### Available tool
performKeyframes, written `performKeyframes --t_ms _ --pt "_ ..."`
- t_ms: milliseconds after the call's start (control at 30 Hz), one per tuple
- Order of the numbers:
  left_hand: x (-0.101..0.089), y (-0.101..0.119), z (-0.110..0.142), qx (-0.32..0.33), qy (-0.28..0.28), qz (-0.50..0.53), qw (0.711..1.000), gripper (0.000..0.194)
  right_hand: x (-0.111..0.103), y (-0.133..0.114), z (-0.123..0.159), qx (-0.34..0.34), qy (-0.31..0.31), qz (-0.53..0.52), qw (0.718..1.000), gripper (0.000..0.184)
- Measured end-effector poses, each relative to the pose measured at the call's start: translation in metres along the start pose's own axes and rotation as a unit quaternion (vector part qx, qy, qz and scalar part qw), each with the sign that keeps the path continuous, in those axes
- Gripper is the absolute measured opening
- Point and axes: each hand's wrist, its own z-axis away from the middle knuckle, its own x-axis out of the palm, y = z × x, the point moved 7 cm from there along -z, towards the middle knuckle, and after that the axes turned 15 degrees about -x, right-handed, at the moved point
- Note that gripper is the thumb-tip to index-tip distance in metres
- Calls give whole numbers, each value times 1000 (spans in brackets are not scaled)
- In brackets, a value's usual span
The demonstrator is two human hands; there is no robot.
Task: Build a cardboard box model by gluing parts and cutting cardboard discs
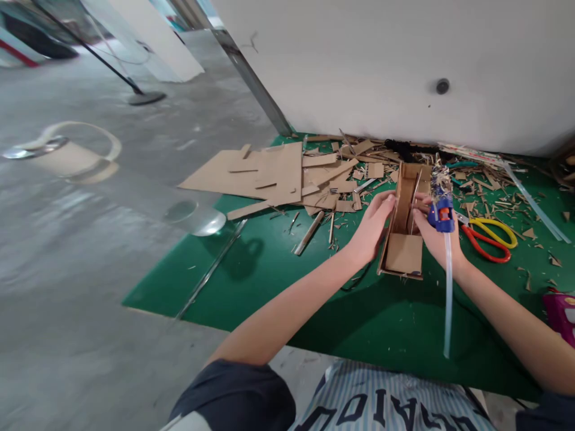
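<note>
Cardboard box, one, narrow and open-topped: lying between the two hands above the green tabletop, its long side running away from the wearer. A flat flap is covering its near end; a thin clear rod is slanting inside.

Left hand: gripping the box's left wall, fingers held together and bent against it.

Right hand: gripping the right wall, its fingertips pressing at the rim; part of this hand is hiding behind the glue gun.

Hot glue gun, blue with an orange part: overlapping the right hand in view, a translucent glue stick extending from it towards the wearer. Whether the hand is also gripping the gun, one cannot tell.

Scissors, one yellow and one red handle: lying just right of the right hand.

Cardboard sheet: lying at the far left, small strips resting on it.

Cardboard scraps: scattering along the white wall.

Clear cup: standing near the left edge.

Translucent sticks: lying at the far right.

Magenta object: showing partly at the right edge.
</note>
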Motion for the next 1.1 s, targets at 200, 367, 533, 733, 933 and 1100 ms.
performKeyframes --t_ms 200,367,533,733,933,1100 --pt "-7 17 -1 146 -44 -54 987 68 -12 -35 -11 -54 8 44 998 36" --pt "-13 26 2 383 -29 -149 911 93 -26 -63 -20 -145 19 108 983 33" --pt "-15 13 -4 471 -3 -192 861 100 -34 -70 -20 -142 46 116 982 40" --pt "-10 4 2 456 2 -203 867 111 -38 -68 -26 -130 67 42 988 40" --pt "-19 22 11 474 44 -232 848 68 -38 -70 -26 -117 47 43 991 33" --pt "-30 61 20 485 121 -240 832 32 -36 -72 -26 -93 38 36 994 33"
